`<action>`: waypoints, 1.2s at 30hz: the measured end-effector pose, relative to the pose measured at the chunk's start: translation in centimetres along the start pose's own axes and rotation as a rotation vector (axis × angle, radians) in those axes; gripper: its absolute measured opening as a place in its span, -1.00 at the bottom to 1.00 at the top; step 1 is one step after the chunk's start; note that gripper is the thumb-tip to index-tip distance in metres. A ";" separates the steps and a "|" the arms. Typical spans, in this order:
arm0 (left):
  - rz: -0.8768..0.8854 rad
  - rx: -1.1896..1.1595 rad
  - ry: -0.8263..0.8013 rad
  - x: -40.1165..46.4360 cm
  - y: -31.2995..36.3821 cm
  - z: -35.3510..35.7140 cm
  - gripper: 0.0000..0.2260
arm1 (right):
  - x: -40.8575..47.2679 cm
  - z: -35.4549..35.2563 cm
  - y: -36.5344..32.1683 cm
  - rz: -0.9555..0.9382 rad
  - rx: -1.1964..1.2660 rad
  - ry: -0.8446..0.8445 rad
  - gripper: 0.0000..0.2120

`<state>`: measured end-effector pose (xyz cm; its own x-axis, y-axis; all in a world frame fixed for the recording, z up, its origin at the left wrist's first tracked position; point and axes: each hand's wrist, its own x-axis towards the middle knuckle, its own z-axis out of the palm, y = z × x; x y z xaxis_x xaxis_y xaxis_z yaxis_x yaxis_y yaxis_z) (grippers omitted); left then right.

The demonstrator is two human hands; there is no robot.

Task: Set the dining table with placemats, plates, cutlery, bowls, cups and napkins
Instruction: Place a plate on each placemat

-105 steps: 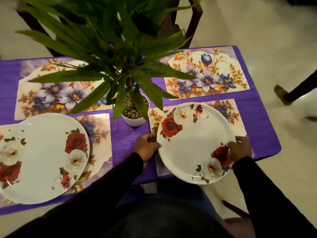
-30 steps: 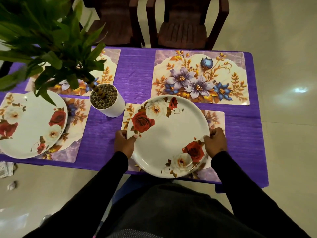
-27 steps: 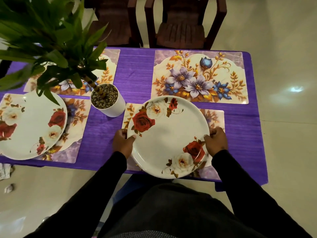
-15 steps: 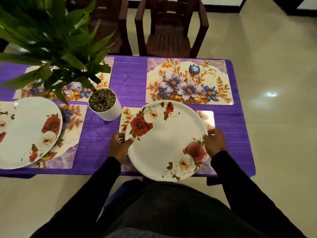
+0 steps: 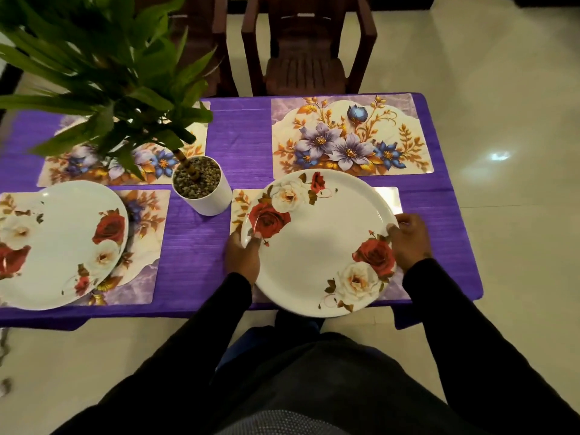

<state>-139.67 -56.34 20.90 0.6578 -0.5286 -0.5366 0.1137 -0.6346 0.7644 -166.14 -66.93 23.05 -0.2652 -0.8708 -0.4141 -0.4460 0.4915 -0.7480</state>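
Note:
A white plate with red and white roses (image 5: 317, 246) is over the near right placemat (image 5: 389, 196), its near rim hanging past the table edge. My left hand (image 5: 241, 257) grips its left rim and my right hand (image 5: 409, 240) grips its right rim. Whether the plate rests on the mat or hovers above it is unclear. A second rose plate (image 5: 53, 243) lies on the near left placemat (image 5: 147, 243). Two flowered placemats lie bare at the far side: the far right placemat (image 5: 351, 136) and the far left placemat (image 5: 125, 164), partly hidden by leaves.
A white pot with pebbles (image 5: 202, 185) holds a tall leafy plant (image 5: 103, 76) in the table's middle, overhanging the left half. The purple tablecloth (image 5: 238, 133) covers the table. Two brown chairs (image 5: 309, 48) stand behind it. Tiled floor lies to the right.
The camera has pulled back and up, so the table looks smaller. The plate has shifted slightly toward me on the near right placemat; both hands keep their hold on its rim.

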 end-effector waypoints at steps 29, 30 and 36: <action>0.085 -0.094 0.138 -12.5 1.6 15.2 -0.86 | 13.5 -16.8 2.7 -0.276 -0.148 -0.280 -0.78; 0.080 -0.098 0.146 -13.3 1.7 16.4 -0.84 | 14.4 -17.5 2.9 -0.280 -0.167 -0.304 -0.75; 0.097 -0.200 0.206 -17.8 2.6 21.6 -0.93 | 18.2 -20.1 2.3 -0.331 -0.211 -0.379 -0.66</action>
<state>-167.19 -60.79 24.70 0.8076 -0.4429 -0.3894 0.1736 -0.4525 0.8747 -189.17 -81.43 24.22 0.2279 -0.9041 -0.3614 -0.6253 0.1486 -0.7661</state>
